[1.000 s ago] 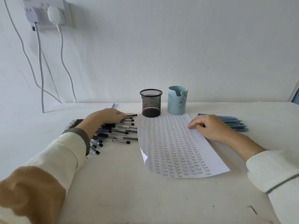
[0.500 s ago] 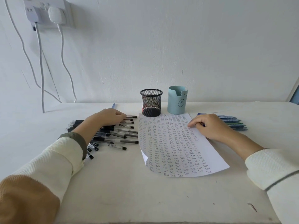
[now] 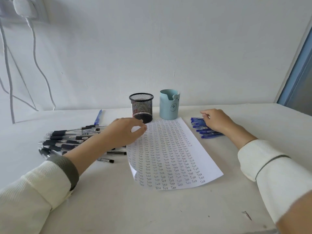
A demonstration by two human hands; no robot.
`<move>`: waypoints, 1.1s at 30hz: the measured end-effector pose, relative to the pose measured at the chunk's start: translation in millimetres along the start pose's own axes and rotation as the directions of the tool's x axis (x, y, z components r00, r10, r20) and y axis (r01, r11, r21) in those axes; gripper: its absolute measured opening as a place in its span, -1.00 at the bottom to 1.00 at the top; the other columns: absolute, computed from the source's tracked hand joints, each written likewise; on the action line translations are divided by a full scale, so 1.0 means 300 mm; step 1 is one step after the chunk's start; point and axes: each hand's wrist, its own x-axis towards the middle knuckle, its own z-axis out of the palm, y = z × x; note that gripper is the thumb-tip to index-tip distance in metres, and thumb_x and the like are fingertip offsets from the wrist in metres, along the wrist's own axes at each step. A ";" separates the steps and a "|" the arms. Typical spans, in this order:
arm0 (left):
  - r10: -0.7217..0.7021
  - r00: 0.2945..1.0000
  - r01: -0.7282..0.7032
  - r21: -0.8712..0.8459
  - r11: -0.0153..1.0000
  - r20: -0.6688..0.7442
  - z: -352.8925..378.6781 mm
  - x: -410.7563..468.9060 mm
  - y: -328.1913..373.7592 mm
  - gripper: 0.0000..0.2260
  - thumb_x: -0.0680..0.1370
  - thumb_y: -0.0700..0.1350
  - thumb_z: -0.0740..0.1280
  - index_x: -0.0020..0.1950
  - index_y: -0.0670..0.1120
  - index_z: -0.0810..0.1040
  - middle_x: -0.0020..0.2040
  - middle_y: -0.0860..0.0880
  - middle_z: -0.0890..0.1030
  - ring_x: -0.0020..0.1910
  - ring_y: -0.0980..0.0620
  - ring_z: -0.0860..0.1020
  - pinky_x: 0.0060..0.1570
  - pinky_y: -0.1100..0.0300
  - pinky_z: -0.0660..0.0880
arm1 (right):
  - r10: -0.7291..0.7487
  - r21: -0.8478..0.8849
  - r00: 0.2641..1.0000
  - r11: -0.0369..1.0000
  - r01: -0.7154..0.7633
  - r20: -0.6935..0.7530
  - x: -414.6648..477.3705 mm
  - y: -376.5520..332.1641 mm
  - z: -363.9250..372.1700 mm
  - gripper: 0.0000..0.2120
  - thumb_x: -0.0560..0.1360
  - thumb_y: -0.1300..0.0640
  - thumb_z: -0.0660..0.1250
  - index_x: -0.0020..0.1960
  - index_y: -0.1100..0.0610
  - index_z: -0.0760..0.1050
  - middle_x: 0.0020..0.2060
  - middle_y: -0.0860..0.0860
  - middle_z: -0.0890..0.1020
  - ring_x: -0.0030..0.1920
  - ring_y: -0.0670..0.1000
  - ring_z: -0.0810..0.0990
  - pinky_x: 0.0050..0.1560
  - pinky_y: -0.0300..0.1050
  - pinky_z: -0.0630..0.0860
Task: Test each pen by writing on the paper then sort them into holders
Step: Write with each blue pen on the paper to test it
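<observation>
1. Blue pens [image 3: 205, 130] lie in a neat row on the white table [image 3: 152, 215], just right of the paper. The right hand [image 3: 217, 121] rests palm down on the row's far end with its fingers [image 3: 203, 113] bent onto the barrels. Whether they pinch a pen cannot be told.
2. Black pens [image 3: 67, 141] form a loose pile left of the paper, lying roughly left to right. The left forearm crosses over this pile, and a few pens show on its near side.
3. Past the pile, the left hand [image 3: 123, 132] sits at the paper's far left corner. Its thumb and forefinger curve toward each other over the sheet's edge, with the black pens behind the wrist. Whether the fingertips grip anything cannot be told.
4. The paper [image 3: 170, 154] is a white sheet filled with rows of handwritten "Test", and its near left corner curls upward.
5. Just beyond the sheet's far edge stand two upright holders, slightly apart: a black mesh holder [image 3: 141, 107] on the left and a light blue holder [image 3: 169, 104] on the right.
6. A single blue pen [image 3: 98, 117] lies alone, farther back than the black pile.
7. Both arms wear cream sleeves, and the left one has a grey-green cuff [image 3: 67, 169].
8. On the white wall at far left, a charger [image 3: 22, 5] is plugged in, with cables [image 3: 35, 53] hanging down. A blue window frame [image 3: 300, 78] edges the right side.
</observation>
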 end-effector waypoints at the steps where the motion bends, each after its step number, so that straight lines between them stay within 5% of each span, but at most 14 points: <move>1: -0.008 1.000 0.009 -0.023 1.000 0.020 0.004 -0.004 0.006 -0.67 0.61 0.22 0.15 0.30 0.21 0.53 0.40 0.16 0.47 0.32 0.06 0.48 0.32 0.05 0.38 | 0.004 -0.011 1.000 1.000 -0.004 0.015 0.011 0.002 0.002 -0.71 0.62 0.21 0.11 0.10 0.28 0.59 0.12 0.20 0.63 0.18 0.24 0.55 0.18 0.09 0.50; 3: -0.011 0.998 0.013 -0.024 1.000 0.055 0.006 -0.014 0.018 -0.66 0.60 0.26 0.14 0.32 0.27 0.50 0.38 0.18 0.49 0.29 0.07 0.49 0.27 0.04 0.44 | 0.029 -0.036 0.999 0.999 -0.027 0.045 0.041 0.011 0.008 -0.69 0.60 0.25 0.13 -0.25 0.22 0.52 -0.17 0.18 0.62 -0.05 0.24 0.58 -0.10 -0.05 0.47; 5: 0.007 0.996 -0.009 0.023 1.000 0.093 0.003 -0.017 0.033 -0.65 0.60 0.26 0.14 0.35 0.28 0.47 0.40 0.22 0.45 0.34 0.09 0.45 0.30 0.04 0.41 | 0.032 -0.058 0.997 0.998 -0.028 0.071 0.069 0.017 0.009 -0.64 0.59 0.27 0.16 -0.38 0.19 0.41 -0.34 0.14 0.54 -0.19 0.20 0.53 -0.21 -0.07 0.40; 9: 0.058 0.985 -0.061 0.016 0.998 0.164 0.008 -0.012 0.058 -0.64 0.60 0.25 0.16 0.37 0.28 0.45 0.45 0.23 0.39 0.40 0.13 0.39 0.38 0.10 0.35 | 0.013 -0.088 0.995 0.996 -0.004 0.100 0.096 0.030 0.014 -0.70 0.62 0.17 0.21 -0.23 0.23 0.56 -0.19 0.15 0.60 -0.11 0.18 0.56 -0.10 -0.04 0.44; 12: 0.084 0.974 -0.088 0.010 0.996 0.211 0.023 -0.007 0.079 -0.59 0.59 0.28 0.15 0.43 0.26 0.39 0.49 0.21 0.33 0.45 0.11 0.34 0.44 0.05 0.29 | -0.077 -0.104 0.995 0.992 0.070 -0.061 0.073 0.019 0.006 -0.76 0.65 0.09 0.12 0.05 0.13 0.55 -0.04 0.14 0.58 -0.07 0.18 0.55 -0.10 -0.01 0.43; 14: 0.097 0.970 -0.103 0.015 0.995 0.222 0.030 -0.005 0.097 -0.56 0.58 0.31 0.12 0.45 0.28 0.34 0.51 0.21 0.29 0.47 0.09 0.32 0.46 -0.02 0.27 | -0.108 0.083 0.980 0.989 0.123 -0.169 0.050 -0.021 -0.019 -0.77 0.68 0.05 0.05 0.14 0.08 0.45 -0.11 0.10 0.58 -0.16 0.16 0.53 -0.13 0.01 0.43; 17: 0.117 0.956 -0.132 0.037 0.991 0.270 0.046 -0.005 0.129 -0.52 0.59 0.33 0.05 0.51 0.30 0.23 0.56 0.19 0.18 0.50 0.05 0.26 0.50 -0.05 0.19 | 0.042 0.601 0.986 0.797 0.065 -0.162 0.019 -0.111 -0.066 -0.79 0.68 0.00 0.03 0.06 0.00 0.42 -0.28 -0.02 0.45 -0.32 0.01 0.36 -0.25 -0.07 0.31; 20: 0.137 0.943 -0.165 0.068 0.984 0.303 0.070 -0.010 0.167 -0.49 0.60 0.33 -0.02 0.55 0.29 0.10 0.59 0.16 0.07 0.55 0.07 0.13 0.53 0.00 0.04 | 0.154 0.865 0.984 0.479 -0.149 0.085 -0.026 -0.181 -0.102 -0.56 0.56 -0.33 0.11 -0.09 0.04 0.40 -0.45 -0.10 0.31 -0.43 -0.09 0.17 -0.36 -0.16 0.13; 23: 0.146 0.940 -0.180 0.084 0.980 0.308 0.086 -0.006 0.190 -0.49 0.61 0.32 -0.04 0.56 0.29 0.04 0.61 0.13 0.00 0.58 0.06 0.03 0.52 0.04 -0.06 | 0.127 0.932 0.972 0.281 -0.228 0.200 -0.051 -0.228 -0.120 -0.46 0.40 -0.44 0.25 -0.08 0.06 0.35 -0.64 -0.17 0.30 -0.51 -0.09 0.11 -0.37 -0.14 0.06; 27: 0.164 0.933 -0.200 0.084 0.976 0.320 0.098 -0.006 0.185 -0.48 0.61 0.32 -0.09 0.56 0.30 -0.03 0.61 0.14 -0.05 0.58 0.09 -0.06 0.52 0.04 -0.14 | 0.045 0.945 0.969 0.216 -0.245 0.241 -0.077 -0.275 -0.126 -0.35 0.06 -0.36 0.36 -0.11 0.08 0.28 -0.59 -0.11 0.17 -0.48 -0.05 0.07 -0.33 -0.09 0.08; 31: 0.170 0.932 -0.205 0.078 0.976 0.320 0.104 -0.012 0.177 -0.47 0.59 0.34 -0.12 0.57 0.30 -0.06 0.60 0.15 -0.07 0.58 0.11 -0.09 0.54 0.06 -0.16 | -0.047 0.964 0.972 0.144 -0.223 0.232 -0.105 -0.286 -0.120 -0.36 0.30 -0.41 0.38 0.06 0.10 0.39 -0.52 -0.07 0.19 -0.47 -0.06 0.14 -0.33 -0.13 0.15; 33: 0.174 0.932 -0.210 0.085 0.974 0.318 0.104 -0.017 0.176 -0.46 0.59 0.34 -0.14 0.57 0.29 -0.07 0.60 0.15 -0.08 0.58 0.11 -0.10 0.54 0.06 -0.16 | -0.063 0.976 0.977 0.100 -0.195 0.202 -0.125 -0.279 -0.110 -0.49 0.47 -0.25 0.29 0.19 0.14 0.46 -0.57 -0.07 0.25 -0.50 -0.07 0.21 -0.35 -0.19 0.21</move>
